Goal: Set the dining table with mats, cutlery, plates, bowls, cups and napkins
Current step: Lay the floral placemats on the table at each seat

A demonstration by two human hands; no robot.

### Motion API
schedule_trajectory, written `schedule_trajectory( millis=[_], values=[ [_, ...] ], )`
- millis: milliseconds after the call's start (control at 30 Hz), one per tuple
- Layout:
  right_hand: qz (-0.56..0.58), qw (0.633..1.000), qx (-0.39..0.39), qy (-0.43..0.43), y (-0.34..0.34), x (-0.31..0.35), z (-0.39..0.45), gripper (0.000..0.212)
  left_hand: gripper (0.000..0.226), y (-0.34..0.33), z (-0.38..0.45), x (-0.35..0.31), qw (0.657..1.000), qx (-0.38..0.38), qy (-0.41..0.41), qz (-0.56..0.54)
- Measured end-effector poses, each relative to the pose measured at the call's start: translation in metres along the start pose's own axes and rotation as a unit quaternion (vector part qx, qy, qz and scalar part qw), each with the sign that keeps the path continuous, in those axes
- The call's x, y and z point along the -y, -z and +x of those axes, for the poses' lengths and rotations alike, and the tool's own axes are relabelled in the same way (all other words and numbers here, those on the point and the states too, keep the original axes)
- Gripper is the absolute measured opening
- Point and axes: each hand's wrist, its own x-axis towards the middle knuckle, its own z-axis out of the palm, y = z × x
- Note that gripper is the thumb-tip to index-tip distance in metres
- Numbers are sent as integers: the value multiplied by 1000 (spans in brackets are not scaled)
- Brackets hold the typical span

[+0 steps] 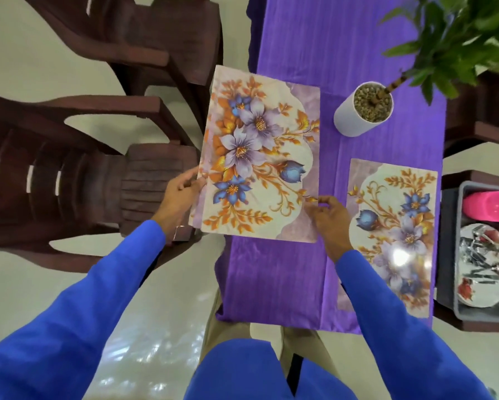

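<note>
Two blue sleeves [103, 287] reach forward from the bottom of the view, over a pale glossy floor [155, 327]. The left hand [179, 194] grips the left edge of a flowered mat [259, 157], fingers curled round the border. The right hand [327, 219] pinches the same mat's lower right edge between thumb and fingertips. This mat lies partly over the left side of a table covered in a purple cloth [277, 278], its left part overhanging the edge. A second flowered mat [392, 232] lies flat on the cloth just to the right. Beyond the right edge a grey tray [450, 255] holds a patterned plate [485, 264] with cutlery and a pink cup [490, 207]. Farther back stands a white pot [358, 116] with a green plant [450, 33]. Dark brown chairs [77, 174] stand to the left of the table.
</note>
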Motion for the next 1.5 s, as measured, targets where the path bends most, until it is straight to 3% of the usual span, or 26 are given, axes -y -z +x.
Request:
schedule_trajectory(
  millis=[200,300,433,533,667,733,833,933,1000,1200,1367,1433,1500],
  values=[
    [65,996,-24,-57,18,-8,4,15,30,23,79,-59,983,-140,-92,80],
    [76,993,-26,-92,22,-29,0,7,27,29,131,-115,959,-168,-184,135],
    [43,991,-28,-122,17,-61,-13,12,23,9,201,-190,932,-158,-281,164],
    [28,990,-35,-130,10,-76,-23,12,26,-31,232,-243,939,-166,-274,129],
    [-5,991,-26,-130,8,-80,-30,8,25,-91,264,-270,961,-179,-200,69],
    [2,993,-22,-118,9,-81,-31,9,20,-120,265,-265,977,-139,-151,50],
    [1,993,-14,-116,9,-84,-30,7,11,-149,266,-247,998,-23,-65,13],
    [-4,994,-7,-109,7,-88,-30,7,14,-158,256,-225,983,88,5,158],
    [-5,994,-9,-107,6,-86,-30,6,16,-156,246,-208,968,118,35,220],
    [22,995,7,-99,11,-94,-33,6,19,-106,212,-139,937,56,-92,332],
    [92,994,4,-58,19,-100,-48,8,27,-49,120,-40,927,-47,-190,319],
    [105,994,-8,-29,24,-109,-54,4,32,-35,73,2,909,-34,-209,360],
    [97,995,-30,-24,26,-125,-61,2,54,-33,17,44,862,29,-244,444]
  ],
)
